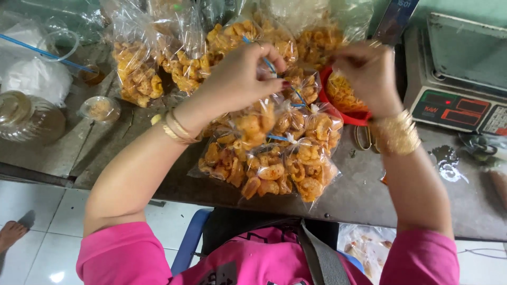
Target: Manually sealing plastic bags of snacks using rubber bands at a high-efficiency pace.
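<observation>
A clear bag of orange fried snacks (pixel 303 84) sits among tied bags on the grey table (pixel 364 195), between your hands. Your left hand (pixel 240 76) pinches a blue tie strip (pixel 269 64) at the bag's neck. Your right hand (pixel 369 74) is blurred, and you cannot tell how its fingers are set. A red bowl (pixel 354 117) and a weighing scale (pixel 459 79) lie to the right.

Both hands are up over the tabletop (pixel 364 195): the left hand (pixel 240 74) pinches a thin blue tie (pixel 268 64) at the neck of a clear snack bag (pixel 280 45), and the right hand (pixel 367 76) is raised just beside it, fingers curled. Below them lie tied bags of golden fried puffs (pixel 274 163), touching one another, with a red bowl (pixel 346 105) behind and a digital scale (pixel 459 100) off to the right.
</observation>
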